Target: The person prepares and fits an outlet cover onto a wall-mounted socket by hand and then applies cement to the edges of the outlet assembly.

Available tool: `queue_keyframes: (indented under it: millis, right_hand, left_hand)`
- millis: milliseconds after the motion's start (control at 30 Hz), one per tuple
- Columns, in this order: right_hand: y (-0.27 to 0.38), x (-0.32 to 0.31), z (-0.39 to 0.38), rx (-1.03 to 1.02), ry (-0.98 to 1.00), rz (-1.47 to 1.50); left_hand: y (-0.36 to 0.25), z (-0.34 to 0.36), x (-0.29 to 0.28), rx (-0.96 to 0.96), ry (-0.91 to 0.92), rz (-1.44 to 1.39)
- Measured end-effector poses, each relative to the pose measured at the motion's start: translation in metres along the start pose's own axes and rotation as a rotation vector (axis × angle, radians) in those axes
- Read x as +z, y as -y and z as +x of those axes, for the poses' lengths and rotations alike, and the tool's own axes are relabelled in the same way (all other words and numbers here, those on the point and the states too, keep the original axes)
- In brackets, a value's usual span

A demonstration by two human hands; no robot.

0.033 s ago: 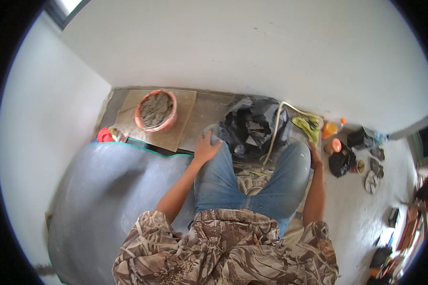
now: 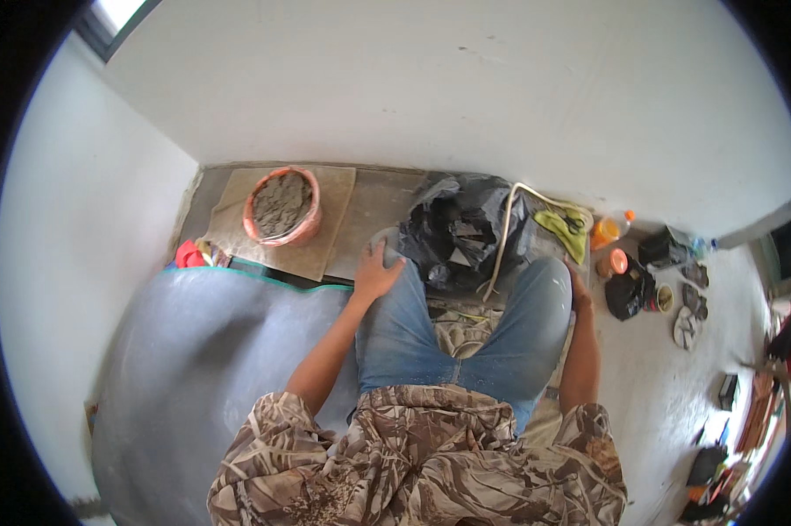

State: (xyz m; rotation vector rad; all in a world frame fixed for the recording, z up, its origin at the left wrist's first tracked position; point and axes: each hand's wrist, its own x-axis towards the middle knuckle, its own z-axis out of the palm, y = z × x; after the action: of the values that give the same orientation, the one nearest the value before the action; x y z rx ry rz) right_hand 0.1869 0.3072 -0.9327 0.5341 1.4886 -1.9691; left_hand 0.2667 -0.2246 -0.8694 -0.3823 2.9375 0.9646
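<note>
My left hand (image 2: 376, 270) rests open on my left knee, fingers spread over the blue jeans (image 2: 394, 337). My right hand (image 2: 580, 289) lies flat along the outer side of my right knee, fingers partly hidden by the leg. Neither hand holds a thing. Just past my knees sits a crumpled black plastic bag (image 2: 422, 237), its mouth gaping on dark, flat pieces. A pale cord or hose (image 2: 507, 230) runs over it. Beyond my left hand, an orange-red bucket (image 2: 306, 230) filled with grey mortar-like stuff (image 2: 281, 203) stands on a tan board (image 2: 337, 197).
A large grey sheet-like surface with green edging (image 2: 211, 351) fills the left. To the right are a yellow-green cloth (image 2: 564, 230), an orange drink bottle (image 2: 608, 230), an orange-lidded jar (image 2: 613, 261), a black bag (image 2: 628, 294) and sandals (image 2: 686, 328). White walls (image 2: 343, 96) stand behind and left.
The view has shifted slightly, so the bucket, bag and wall appear a little further left. Both hands stay on my knees.
</note>
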Motion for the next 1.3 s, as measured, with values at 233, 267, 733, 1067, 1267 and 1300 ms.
queue_keyframes:
  millis: [233,267,733,1067,1267,1300]
  right_hand:
    - [-0.073,0.002,-0.041,-0.344,-0.206,0.296]
    - [-0.084,0.003,-0.048,-0.369,-0.247,0.319]
    - [-0.062,-0.010,-0.036,-0.241,-0.284,0.350]
    - [-0.089,-0.074,-0.065,-0.190,-0.360,0.131]
    - [-0.011,-0.103,-0.036,-0.483,-0.435,0.095]
    - [0.028,0.020,-0.063,-0.613,-0.713,-0.337]
  left_hand:
    - [-0.014,0.006,0.000,0.019,0.006,-0.053]
    - [-0.012,0.005,0.003,0.018,0.002,-0.047]
    - [-0.005,0.011,0.008,0.065,-0.010,-0.050]
    - [-0.024,-0.015,0.008,-0.065,0.069,-0.073]
    - [-0.044,-0.002,-0.003,-0.107,0.092,-0.059]
    - [-0.032,-0.007,0.007,-0.139,0.070,-0.040]
